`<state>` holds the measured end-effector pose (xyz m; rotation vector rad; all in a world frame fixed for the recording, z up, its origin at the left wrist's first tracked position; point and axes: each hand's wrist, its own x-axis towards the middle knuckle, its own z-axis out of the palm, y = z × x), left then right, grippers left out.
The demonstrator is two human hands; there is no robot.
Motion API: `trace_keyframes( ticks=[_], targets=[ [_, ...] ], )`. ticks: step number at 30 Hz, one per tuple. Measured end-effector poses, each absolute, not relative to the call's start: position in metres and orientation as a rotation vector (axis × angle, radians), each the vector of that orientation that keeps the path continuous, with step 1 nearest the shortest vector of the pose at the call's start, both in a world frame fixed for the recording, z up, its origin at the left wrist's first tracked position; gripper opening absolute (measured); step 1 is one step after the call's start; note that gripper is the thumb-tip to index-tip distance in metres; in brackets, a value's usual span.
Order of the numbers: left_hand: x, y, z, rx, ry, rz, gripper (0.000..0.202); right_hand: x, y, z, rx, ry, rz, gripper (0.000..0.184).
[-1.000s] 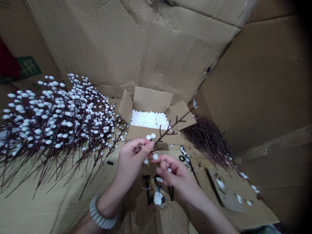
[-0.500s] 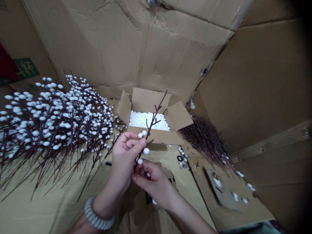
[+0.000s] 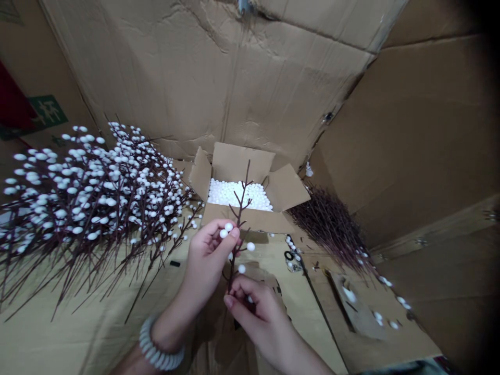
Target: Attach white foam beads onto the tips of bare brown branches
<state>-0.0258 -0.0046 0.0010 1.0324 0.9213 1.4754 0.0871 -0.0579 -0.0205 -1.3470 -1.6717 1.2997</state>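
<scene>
A brown artificial twig (image 3: pixel 241 211) stands upright in front of me, with short bare side shoots on its upper part. White foam balls (image 3: pixel 250 246) sit on some of its lower shoots. My right hand (image 3: pixel 260 307) is closed round the lower stem, thumb against the fingers, and a white ball partly shows among them. My left hand (image 3: pixel 209 255) is closed beside the twig's middle. Two loose white foam balls (image 3: pixel 226 230) show between its thumb and fingers. Whether the left fingers also touch the stem is hidden.
Behind the twig, an open cardboard box (image 3: pixel 250 219) holds many white balls. A heap of twigs with white balls (image 3: pixel 105 187) lies at left. Bare twigs (image 3: pixel 332 224) are bundled at right. Loose balls and a black ring (image 3: pixel 288 255) lie on the cardboard-covered table (image 3: pixel 304 307).
The twig has turned from leaning right to nearly upright. My right hand has moved slightly down and right. The left hand has shifted a little lower, with the balls still in its fingers.
</scene>
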Motion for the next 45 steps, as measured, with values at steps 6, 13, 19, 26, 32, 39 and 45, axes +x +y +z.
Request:
trace_keyframes(
  ticks=[6, 13, 19, 26, 32, 39, 45],
  targets=[
    [-0.026, -0.006, 0.0, 1.056, 0.954, 1.433, 0.012, 0.085, -0.063, -0.023, -1.39, -1.669, 1.28, 0.016],
    [-0.029, -0.005, 0.003, 1.113, 0.987, 1.443, 0.014, 0.103, -0.062, -0.021, -1.096, -0.718, 1.721, 0.018],
    [-0.029, -0.004, -0.002, 1.108, 0.964, 1.382, 0.016, 0.128, -0.049, -0.016, -0.805, -0.146, 1.784, 0.027],
    [-0.031, -0.004, -0.001, 1.146, 0.955, 1.324, 0.016, 0.136, -0.039, -0.008, -0.996, 0.026, 1.585, 0.037],
    [-0.031, -0.006, 0.002, 1.236, 0.927, 1.273, 0.017, 0.128, -0.038, 0.001, -0.952, -0.234, 1.543, 0.011],
    [-0.03, -0.008, 0.005, 1.338, 0.898, 1.207, 0.014, 0.117, -0.028, 0.014, -0.87, -0.606, 1.366, 0.029],
    [-0.029, -0.009, 0.005, 1.414, 0.927, 1.234, 0.012, 0.106, -0.024, 0.008, -0.97, -0.832, 1.191, 0.02]
  ],
)
